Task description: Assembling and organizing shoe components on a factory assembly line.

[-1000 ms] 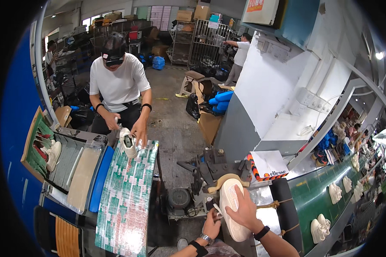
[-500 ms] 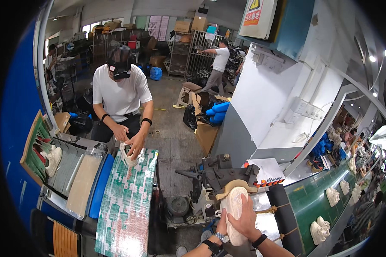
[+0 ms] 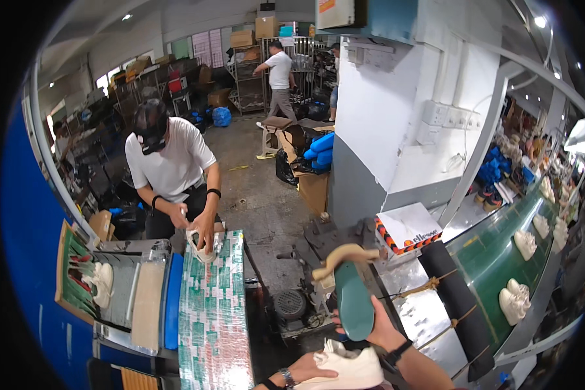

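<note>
Low in the view, my left hand is closed round a cream-white shoe, its fingers and thumb on the shoe's side. Just above the shoe, a teal green shoe last stands with its flat sole face toward me. My right hand grips the last from behind and along its right edge, with some fingers hidden. The upper end of the last lies by a curved tan bar on a dark metal machine; whether they touch, I cannot tell.
A green conveyor with white shoes runs at right, beside a black roller. On the left, a co-worker handles a shoe over a plastic-wrapped table. A printed box stands by a white pillar.
Both hands held the shoe sole-up at the tan bar before. Now the green last is out of the shoe, in my right hand, and my left hand has lowered the shoe.
</note>
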Demonstrator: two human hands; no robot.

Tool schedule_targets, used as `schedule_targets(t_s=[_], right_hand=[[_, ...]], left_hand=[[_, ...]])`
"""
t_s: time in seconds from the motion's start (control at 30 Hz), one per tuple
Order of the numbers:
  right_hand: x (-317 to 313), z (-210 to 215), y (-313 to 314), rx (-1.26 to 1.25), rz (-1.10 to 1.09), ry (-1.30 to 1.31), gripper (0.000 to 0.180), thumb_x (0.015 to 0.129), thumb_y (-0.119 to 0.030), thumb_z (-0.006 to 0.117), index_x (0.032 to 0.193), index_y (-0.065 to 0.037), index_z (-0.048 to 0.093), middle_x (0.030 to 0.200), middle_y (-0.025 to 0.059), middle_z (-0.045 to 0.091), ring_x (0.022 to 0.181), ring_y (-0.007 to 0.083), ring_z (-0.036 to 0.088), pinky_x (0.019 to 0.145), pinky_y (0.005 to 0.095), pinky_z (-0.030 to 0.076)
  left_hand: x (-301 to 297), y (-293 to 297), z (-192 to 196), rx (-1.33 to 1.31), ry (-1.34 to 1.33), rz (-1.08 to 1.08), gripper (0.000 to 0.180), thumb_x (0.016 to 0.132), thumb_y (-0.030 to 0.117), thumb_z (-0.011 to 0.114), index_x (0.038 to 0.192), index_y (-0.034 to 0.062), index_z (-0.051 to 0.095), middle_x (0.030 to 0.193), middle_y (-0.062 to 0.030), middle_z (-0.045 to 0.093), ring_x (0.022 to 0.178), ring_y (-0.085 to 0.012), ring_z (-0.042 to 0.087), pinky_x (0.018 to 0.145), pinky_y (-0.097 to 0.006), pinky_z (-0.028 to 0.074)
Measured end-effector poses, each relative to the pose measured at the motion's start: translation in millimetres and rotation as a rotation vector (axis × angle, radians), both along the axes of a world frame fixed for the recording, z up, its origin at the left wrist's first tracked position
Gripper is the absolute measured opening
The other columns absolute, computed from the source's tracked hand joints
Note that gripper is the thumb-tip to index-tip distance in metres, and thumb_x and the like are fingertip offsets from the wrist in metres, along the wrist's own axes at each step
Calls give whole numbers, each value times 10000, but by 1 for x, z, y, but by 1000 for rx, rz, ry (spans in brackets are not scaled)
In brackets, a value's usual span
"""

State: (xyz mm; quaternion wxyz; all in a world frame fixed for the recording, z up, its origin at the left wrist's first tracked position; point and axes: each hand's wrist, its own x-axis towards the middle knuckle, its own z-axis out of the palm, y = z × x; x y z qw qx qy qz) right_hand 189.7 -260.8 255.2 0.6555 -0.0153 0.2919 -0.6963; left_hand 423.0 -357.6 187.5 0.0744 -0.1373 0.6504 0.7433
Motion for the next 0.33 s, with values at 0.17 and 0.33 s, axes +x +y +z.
schedule_targets(t_s=[0.17,0.33], right_hand=[[6,-28,-1,-73,69,53,608,873,-264,594,1355,68,431,1304,224,566,1168,338,586,1025,449,452],[1,-27,87,30,-235,611,921,796,-260,716,1525,-44,196,1576,164,229,1449,214,240,1182,349,191]], left_hand=[[34,-1,20,-393,-28,-64,659,756,431,786,1278,88,578,1124,-103,684,1043,-246,643,945,-357,480],[-29,42,27,-211,-222,-32,717,750,436,775,1364,185,502,1234,-118,646,1089,-270,634,959,-387,492]])
